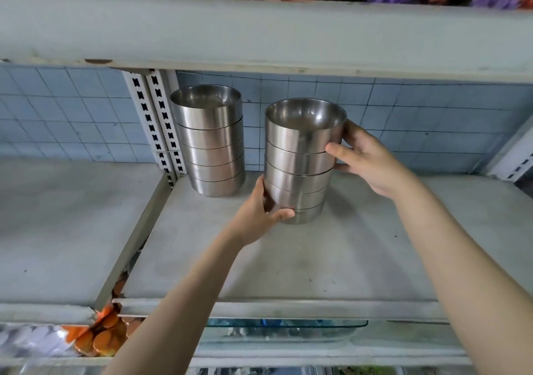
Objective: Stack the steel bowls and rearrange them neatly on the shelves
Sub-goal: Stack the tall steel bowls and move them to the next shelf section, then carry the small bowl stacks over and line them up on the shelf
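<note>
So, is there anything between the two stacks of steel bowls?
No. In the head view, only bare shelf and tiled back wall show between the back stack and the held stack.

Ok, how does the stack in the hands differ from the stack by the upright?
The held stack is gripped by the left hand low and the right hand high; the back stack stands untouched. The held stack leans and sits nearer the front; the back stack sits against the tiled wall. Both hold five nested steel bowls.
</note>
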A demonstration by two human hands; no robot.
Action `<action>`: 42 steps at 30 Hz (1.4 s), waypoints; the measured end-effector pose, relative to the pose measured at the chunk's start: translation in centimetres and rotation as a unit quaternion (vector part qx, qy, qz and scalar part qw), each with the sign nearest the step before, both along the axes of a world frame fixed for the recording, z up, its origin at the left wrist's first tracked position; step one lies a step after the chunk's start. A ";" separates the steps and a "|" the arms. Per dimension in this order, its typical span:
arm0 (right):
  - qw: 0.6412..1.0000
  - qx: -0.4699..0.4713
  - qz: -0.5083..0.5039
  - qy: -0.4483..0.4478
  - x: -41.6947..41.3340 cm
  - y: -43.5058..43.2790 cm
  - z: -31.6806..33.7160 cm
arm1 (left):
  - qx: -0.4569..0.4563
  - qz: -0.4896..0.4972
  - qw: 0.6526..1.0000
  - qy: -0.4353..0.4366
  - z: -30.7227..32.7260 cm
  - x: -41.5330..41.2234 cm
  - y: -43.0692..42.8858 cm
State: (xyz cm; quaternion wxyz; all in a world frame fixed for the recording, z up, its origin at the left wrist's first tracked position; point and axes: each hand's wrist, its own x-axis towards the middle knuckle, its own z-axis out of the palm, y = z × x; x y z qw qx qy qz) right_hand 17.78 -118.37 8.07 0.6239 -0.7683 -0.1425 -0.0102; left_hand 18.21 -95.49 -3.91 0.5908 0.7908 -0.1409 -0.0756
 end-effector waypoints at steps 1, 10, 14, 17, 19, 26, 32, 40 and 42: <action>1.000 -0.005 0.000 0.003 0.8 -0.1 -0.1 | 0.004 0.005 1.000 -0.002 0.0 0.5 0.0; 0.999 -0.017 0.014 0.040 6.3 -0.6 0.3 | 0.073 0.053 0.996 -0.010 0.4 5.1 -0.7; 0.999 -0.014 0.004 0.036 7.1 -0.3 0.1 | 0.074 0.047 0.996 -0.006 0.3 6.1 -0.7; 1.000 -0.006 -0.004 0.030 7.4 -0.3 -0.1 | 0.072 0.031 0.997 0.008 0.0 6.9 -0.6; 1.000 -0.006 -0.004 0.026 7.5 -0.4 -0.2 | 0.072 0.019 0.997 0.022 -0.3 7.2 -0.4; 1.000 -0.023 -0.003 0.013 7.7 -0.8 0.0 | 0.072 0.001 0.997 0.031 -0.2 7.3 -0.2; 1.000 -0.020 -0.003 0.021 7.6 -1.6 -0.3 | 0.049 -0.013 0.997 0.052 0.0 6.7 -0.7; 0.999 0.001 -0.048 0.016 6.5 -1.7 -1.5 | 0.150 0.067 0.986 0.035 0.8 5.3 -1.4; 0.989 0.019 -0.146 -0.009 4.6 -1.3 -2.5 | 0.167 0.111 0.980 0.010 0.8 2.9 -1.8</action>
